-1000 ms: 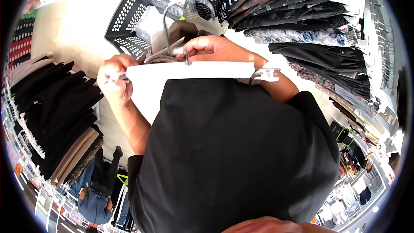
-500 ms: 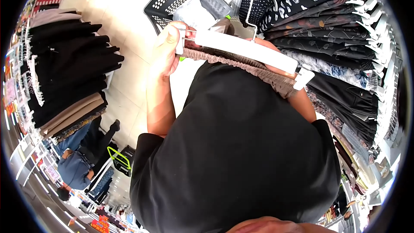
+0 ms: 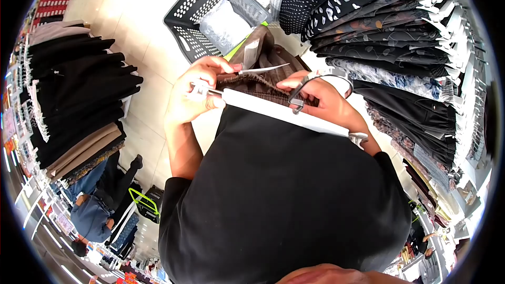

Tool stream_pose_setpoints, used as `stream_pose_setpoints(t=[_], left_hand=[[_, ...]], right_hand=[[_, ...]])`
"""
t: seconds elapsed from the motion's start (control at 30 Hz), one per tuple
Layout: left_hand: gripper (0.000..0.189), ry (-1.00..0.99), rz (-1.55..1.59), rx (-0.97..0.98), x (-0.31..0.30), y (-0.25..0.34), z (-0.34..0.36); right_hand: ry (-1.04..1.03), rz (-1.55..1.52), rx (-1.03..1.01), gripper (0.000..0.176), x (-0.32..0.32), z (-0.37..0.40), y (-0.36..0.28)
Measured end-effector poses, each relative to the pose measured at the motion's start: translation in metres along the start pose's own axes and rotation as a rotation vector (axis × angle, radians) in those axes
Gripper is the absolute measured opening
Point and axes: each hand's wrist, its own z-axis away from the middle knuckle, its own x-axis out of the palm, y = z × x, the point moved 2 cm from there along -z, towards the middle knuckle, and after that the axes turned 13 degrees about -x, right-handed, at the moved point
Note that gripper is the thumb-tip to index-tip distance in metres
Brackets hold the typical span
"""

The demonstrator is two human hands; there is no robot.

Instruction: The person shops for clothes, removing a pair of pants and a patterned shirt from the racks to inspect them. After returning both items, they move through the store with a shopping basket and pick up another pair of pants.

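Note:
A white clip hanger [image 3: 279,111] lies slantwise across my chest, its hook [image 3: 321,76] swung toward my right hand. My left hand [image 3: 192,94] is closed round its left clip end, thumb on the bar and index finger at the waistband. Beyond the bar hangs a brown garment with a gathered elastic waistband [image 3: 252,85], its lower part dropping toward the basket. A white tag [image 3: 265,68] sticks up from the waistband. My right hand [image 3: 329,102] reaches behind the hanger, its fingers closed at the waistband's right side, partly hidden by the hook.
A dark perforated basket [image 3: 184,26] holding a clear-wrapped pale package [image 3: 225,25] stands on the tiled floor ahead. Patterned trousers [image 3: 379,31] hang densely on the right rack. Black garments [image 3: 79,79] fill the left rack. Behind, a person [image 3: 94,213] is near another basket [image 3: 150,208].
The hanger has turned and come closer to my chest, its hook tipping right and down. The waistband has come away from the hanger's right clip. My right hand has moved inward to the waistband.

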Motion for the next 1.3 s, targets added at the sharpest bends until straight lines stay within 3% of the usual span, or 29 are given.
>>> stream_pose_setpoints(t=[0.37, 0.57, 0.63, 0.7, 0.83, 0.97, 1.03, 1.1, 1.3], left_hand=[[0.033, -0.050, 0.168, -0.181, 0.020, -0.016, 0.019], [0.034, -0.089, 0.095, -0.273, 0.017, -0.032, 0.033], [0.034, -0.101, 0.116, -0.298, 0.019, -0.037, 0.038], [0.037, -0.070, 0.136, -0.316, 0.023, -0.043, 0.047], [0.042, -0.064, 0.072, -0.261, 0.029, -0.047, 0.059], [0.044, -0.037, -0.068, -0.053, 0.047, -0.044, 0.056], [0.041, 0.081, -0.050, -0.138, 0.056, -0.049, 0.063], [0.038, 0.094, 0.021, -0.148, 0.070, -0.047, 0.062], [0.032, 0.195, -0.034, -0.238, 0.098, -0.043, 0.056]], right_hand=[[0.126, 0.041, 0.163, 0.034, 0.018, 0.039, -0.021], [0.265, -0.002, 0.256, 0.033, 0.049, 0.067, -0.009], [0.273, -0.027, 0.398, 0.033, 0.057, 0.076, -0.011], [0.271, 0.016, 0.306, 0.033, 0.057, 0.081, -0.011], [0.236, -0.027, 0.340, 0.033, 0.050, 0.084, -0.016], [0.143, -0.108, 0.371, 0.034, 0.029, 0.086, -0.007], [0.086, 0.008, 0.262, 0.039, 0.016, 0.087, -0.002], [0.045, 0.006, 0.298, 0.039, 0.001, 0.086, -0.003], [-0.052, 0.142, 0.133, 0.027, -0.038, 0.088, 0.008]])
